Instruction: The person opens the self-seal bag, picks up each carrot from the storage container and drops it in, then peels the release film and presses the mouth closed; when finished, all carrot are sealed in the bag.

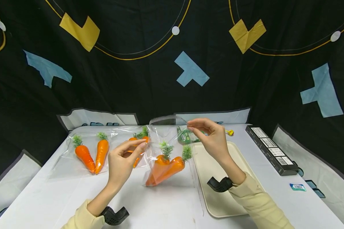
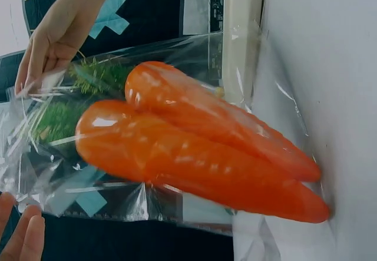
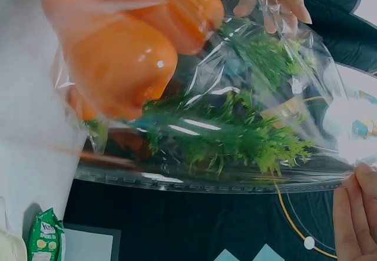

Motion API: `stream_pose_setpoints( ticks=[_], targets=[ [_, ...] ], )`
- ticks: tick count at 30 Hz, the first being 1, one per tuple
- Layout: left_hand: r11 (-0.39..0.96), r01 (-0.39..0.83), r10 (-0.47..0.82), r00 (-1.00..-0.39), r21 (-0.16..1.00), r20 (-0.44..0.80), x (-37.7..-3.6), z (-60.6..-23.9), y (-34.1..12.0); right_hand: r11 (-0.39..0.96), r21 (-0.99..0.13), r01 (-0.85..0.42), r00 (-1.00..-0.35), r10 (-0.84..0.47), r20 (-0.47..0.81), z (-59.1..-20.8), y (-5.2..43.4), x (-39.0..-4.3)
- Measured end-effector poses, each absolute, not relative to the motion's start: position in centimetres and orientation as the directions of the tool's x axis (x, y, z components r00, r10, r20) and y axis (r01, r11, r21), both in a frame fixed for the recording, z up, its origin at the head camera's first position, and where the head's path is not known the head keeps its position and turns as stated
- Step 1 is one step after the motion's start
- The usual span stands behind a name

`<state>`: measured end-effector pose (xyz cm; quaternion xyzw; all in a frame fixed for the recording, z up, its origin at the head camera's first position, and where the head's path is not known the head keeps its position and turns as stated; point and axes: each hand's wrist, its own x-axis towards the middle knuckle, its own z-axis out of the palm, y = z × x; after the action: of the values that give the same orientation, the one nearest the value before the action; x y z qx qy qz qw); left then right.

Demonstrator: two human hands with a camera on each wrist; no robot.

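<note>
A clear plastic bag hangs upright between my two hands, its mouth at the top. Inside it are two orange carrots with green feathery tops; in the left wrist view the carrots lie side by side, tips close over the table. My left hand pinches the bag's left edge between thumb and fingers. At the upper right corner, my right hand pinches the rim; its fingertips show at the bag's edge in the right wrist view.
Left on the white table lies another clear bag with two carrots, and more bagged carrots sit behind my left hand. A cream tray lies under my right arm. Beyond are a green packet, a black box and a small sachet.
</note>
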<state>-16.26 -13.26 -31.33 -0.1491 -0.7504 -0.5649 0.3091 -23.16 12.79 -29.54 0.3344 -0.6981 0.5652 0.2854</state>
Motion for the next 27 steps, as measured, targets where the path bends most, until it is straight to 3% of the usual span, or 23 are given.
stream_pose_setpoints(
  ticks=[5, 13, 18, 27],
  targets=[
    [0.340, 0.540, -0.121, -0.787, 0.770, 0.606, -16.5, -31.3, -13.3, 0.121, -0.588, -0.800, -0.600, -0.157, 0.784, -29.7, 12.9, -23.2],
    [0.413, 0.489, 0.000, -0.844, 0.768, 0.537, -18.5, -33.5, -13.8, 0.100, -0.567, -0.817, -0.576, -0.174, 0.799, -29.9, 13.0, -23.4],
    [0.429, 0.499, 0.014, -0.837, 0.753, 0.547, -18.8, -33.8, -13.6, 0.101, -0.573, -0.814, -0.581, -0.174, 0.795, -30.0, 13.1, -23.2],
    [0.365, 0.521, -0.072, -0.811, 0.772, 0.581, -19.2, -33.4, -13.9, 0.148, -0.605, -0.782, -0.622, -0.131, 0.772, -30.0, 14.0, -23.0]
  ],
)
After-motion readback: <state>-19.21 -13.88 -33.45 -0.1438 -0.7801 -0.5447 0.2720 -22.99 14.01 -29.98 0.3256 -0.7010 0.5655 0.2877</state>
